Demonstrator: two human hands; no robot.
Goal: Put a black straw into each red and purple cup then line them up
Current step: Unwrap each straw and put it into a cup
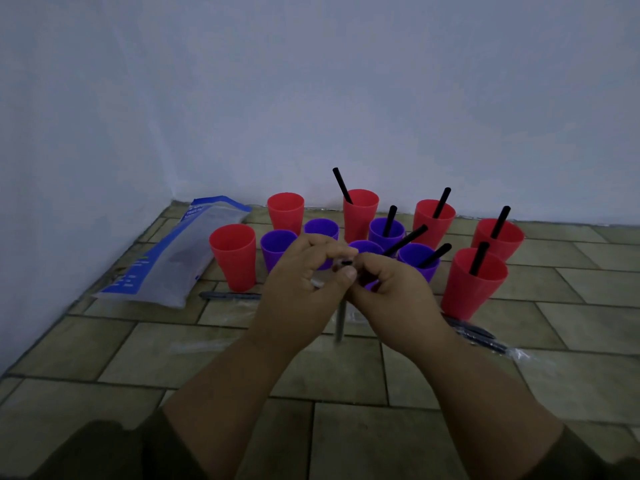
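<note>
Red and purple cups stand on the tiled floor by the wall. Two red cups at the left [232, 254] [285, 211] and two purple cups [277, 245] [321, 228] hold no straw. Several cups to the right hold black straws, such as the red one [360, 213] and the near red one [472, 282]. My left hand [298, 289] and my right hand [391, 289] meet in front of the purple cups, both pinching a wrapped straw [340, 323] whose black tip shows between the fingers; its grey wrapper hangs down below.
A blue and clear plastic straw bag [173, 258] lies at the left by the wall. A wrapped straw [228, 296] lies in front of the left red cup. More wrapped straws [478, 336] lie on the floor at the right. Clear wrapper scraps [201, 346] lie nearby.
</note>
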